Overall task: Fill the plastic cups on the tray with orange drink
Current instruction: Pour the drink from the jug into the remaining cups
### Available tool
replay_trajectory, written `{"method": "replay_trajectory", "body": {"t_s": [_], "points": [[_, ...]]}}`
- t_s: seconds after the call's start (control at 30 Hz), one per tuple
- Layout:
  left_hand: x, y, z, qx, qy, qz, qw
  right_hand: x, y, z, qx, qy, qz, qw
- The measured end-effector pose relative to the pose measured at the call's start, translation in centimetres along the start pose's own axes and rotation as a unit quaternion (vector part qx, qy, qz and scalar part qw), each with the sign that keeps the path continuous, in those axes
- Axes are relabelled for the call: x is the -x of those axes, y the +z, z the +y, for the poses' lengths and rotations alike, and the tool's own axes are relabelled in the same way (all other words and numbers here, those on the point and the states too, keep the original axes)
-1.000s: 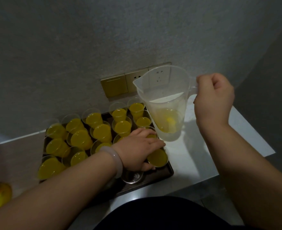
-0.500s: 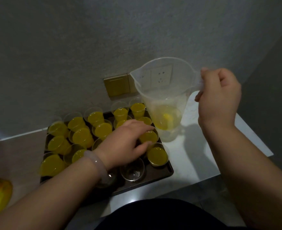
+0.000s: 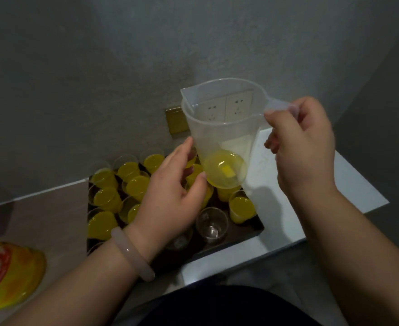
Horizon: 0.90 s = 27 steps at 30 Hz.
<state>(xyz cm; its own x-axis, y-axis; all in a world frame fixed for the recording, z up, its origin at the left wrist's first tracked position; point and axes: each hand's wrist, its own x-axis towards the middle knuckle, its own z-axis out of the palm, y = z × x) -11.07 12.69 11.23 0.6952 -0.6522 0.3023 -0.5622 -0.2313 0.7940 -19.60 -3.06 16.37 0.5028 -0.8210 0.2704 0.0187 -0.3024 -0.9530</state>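
The small clear plastic cups (image 3: 137, 187) stand close together on a dark rectangular tray (image 3: 243, 234) in the lower middle of the frame. Most of them are filled with orange drink. One clear empty cup (image 3: 211, 223) stands at the near edge of the tray, and beside it, to the left, a second cup is partly hidden under the left hand, so I cannot tell what is in it.

Above the right part of the tray hangs a translucent plastic measuring jug (image 3: 222, 137), almost upright, with only a little orange drink (image 3: 224, 171) at its bottom. The right hand (image 3: 304, 147) grips the handle of the jug with curled fingers. The left hand (image 3: 170, 191) is open and relaxed over the cups, its thumb at the lower edge of the jug and its fingers just beside the jug's wall. It wears a pale pink bangle (image 3: 132, 255) on the wrist.

The tray rests on a white countertop (image 3: 323, 184) against a grey wall. A gold socket plate (image 3: 177, 121) is on the wall behind the jug. A yellow bottle with a red label (image 3: 5, 274) lies at the lower left.
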Motion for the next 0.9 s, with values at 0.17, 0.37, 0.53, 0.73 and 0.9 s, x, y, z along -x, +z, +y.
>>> {"method": "replay_trajectory", "body": {"t_s": [0.17, 0.37, 0.53, 0.73, 0.9], "points": [[2.1, -2.7, 0.0, 0.028, -0.02, -0.046, 0.998, 4.5, 1.6, -1.1, 0.02, 0.007, 0.006, 1.0], [5.1, -6.0, -1.1, 0.024, -0.029, -0.046, 0.998, 9.1, 3.7, -1.8, 0.013, 0.036, -0.005, 0.999], [7.7, -8.0, -1.2, 0.053, -0.041, -0.039, 0.997, 12.7, 4.5, -3.2, 0.021, 0.028, -0.017, 0.999], [10.1, -9.0, 0.1, 0.095, -0.052, -0.033, 0.994, 14.5, 3.3, -5.0, 0.057, 0.013, -0.02, 0.998], [11.1, -7.9, 0.9, 0.097, -0.087, -0.058, 0.99, 14.5, 1.0, -5.1, 0.07, 0.024, -0.04, 0.996]]}}
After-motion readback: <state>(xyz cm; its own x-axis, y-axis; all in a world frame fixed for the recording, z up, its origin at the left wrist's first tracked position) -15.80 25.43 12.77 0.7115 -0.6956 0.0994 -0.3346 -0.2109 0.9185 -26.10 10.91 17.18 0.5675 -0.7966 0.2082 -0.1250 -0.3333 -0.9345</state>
